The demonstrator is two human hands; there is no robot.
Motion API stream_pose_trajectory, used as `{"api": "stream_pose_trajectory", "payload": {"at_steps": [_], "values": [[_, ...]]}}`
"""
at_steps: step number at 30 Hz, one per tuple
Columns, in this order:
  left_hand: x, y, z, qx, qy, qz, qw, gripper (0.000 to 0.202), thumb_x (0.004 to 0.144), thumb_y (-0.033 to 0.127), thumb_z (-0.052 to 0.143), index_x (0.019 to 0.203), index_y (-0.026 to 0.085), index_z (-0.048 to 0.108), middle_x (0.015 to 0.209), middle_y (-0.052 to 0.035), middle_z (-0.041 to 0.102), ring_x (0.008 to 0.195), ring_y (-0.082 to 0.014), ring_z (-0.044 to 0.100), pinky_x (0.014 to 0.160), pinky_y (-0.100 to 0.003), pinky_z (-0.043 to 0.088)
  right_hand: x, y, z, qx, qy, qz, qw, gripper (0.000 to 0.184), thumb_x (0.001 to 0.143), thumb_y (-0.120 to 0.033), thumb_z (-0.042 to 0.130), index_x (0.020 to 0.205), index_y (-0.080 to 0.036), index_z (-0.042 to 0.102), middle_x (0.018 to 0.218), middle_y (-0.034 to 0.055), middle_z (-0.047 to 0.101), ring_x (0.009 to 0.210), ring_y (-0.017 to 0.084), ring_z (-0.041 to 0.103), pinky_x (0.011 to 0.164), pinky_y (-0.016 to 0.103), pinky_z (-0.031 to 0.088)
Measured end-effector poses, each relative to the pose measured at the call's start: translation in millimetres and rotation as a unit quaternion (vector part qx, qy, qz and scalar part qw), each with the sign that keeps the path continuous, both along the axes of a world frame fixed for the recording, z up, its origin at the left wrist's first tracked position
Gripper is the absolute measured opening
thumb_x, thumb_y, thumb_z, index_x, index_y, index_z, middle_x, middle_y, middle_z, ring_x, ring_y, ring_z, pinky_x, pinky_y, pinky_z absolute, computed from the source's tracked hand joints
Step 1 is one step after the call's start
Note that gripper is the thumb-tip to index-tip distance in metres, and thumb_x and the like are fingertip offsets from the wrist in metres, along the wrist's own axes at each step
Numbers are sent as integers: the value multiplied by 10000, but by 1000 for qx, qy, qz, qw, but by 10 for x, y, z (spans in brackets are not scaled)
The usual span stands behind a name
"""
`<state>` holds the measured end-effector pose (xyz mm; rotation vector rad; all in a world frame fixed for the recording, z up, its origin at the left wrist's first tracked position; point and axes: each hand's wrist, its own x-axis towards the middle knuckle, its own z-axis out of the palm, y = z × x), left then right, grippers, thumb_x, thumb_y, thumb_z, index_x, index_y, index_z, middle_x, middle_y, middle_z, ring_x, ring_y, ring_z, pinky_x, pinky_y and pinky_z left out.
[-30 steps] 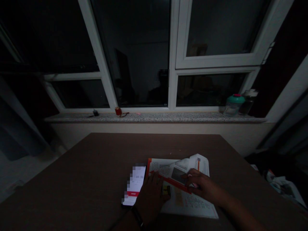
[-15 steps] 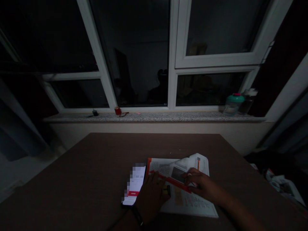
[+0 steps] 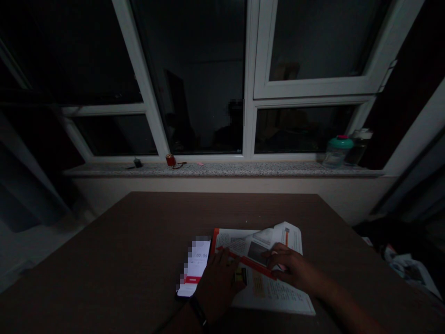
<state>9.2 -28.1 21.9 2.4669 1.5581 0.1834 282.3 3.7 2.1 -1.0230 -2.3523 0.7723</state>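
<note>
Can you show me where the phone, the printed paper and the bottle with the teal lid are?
Phone (image 3: 199,267): head view, on its lit screen.
Printed paper (image 3: 258,284): head view, on the tan patch below the red strip.
Teal-lidded bottle (image 3: 336,157): head view, on its clear body.

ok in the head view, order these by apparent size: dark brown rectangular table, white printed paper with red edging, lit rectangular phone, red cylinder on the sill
1. dark brown table
2. white printed paper
3. lit phone
4. red cylinder
</note>
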Motion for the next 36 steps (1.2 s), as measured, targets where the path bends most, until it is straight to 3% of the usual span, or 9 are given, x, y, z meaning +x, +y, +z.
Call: {"api": "stream_pose_trajectory", "payload": {"at_steps": [9, 16, 28, 36], "values": [[-13, 0, -18, -16, 2, -1, 1000, 584, 850, 330, 730, 1383, 229, 514, 1509, -133, 373, 1410, -340, 279, 1141, -502, 259, -1, -4, 9, -9, 5, 2, 1000, 75, 859, -223, 646, 911, -230, 700, 1080, 88, 648, 1104, 247, 574, 923, 388, 479], [-5, -6, -53, 11, -7, 4, 1000, 601, 844, 333, 727, 1381, 195, 495, 1461, -130, 438, 1377, -339, 336, 1135, -506, 266, 7, 4, -16, -9, 10, 2, 1000, 76, 864, -244, 650, 917, -235, 702, 1095, 91, 640, 1105, 250, 578, 927, 394, 478], [-49, 36, -8, 37, -11, 32, 999, 540, 804, 411, 762, 1291, 270, 576, 1379, -97, 479, 1312, -335, 381, 1093, -476, 286, -8, -10, 23, -14, 9, -5, 1000, 84, 839, -190, 657, 897, -227, 704, 1096, 90, 636, 1112, 244, 580, 923, 371, 475], [-67, 75, -5, 38, -63, -14, 997, 475, 805, 317, 764, 1235, 226, 583, 1327, -92, 522, 1288, -312, 403, 1085, -462, 306, -4, -6, 7, -16, 9, -12, 1000, 76, 837, -193, 661, 895, -223, 701, 1065, 88, 635, 1095, 239, 586, 919, 365, 476]]}}
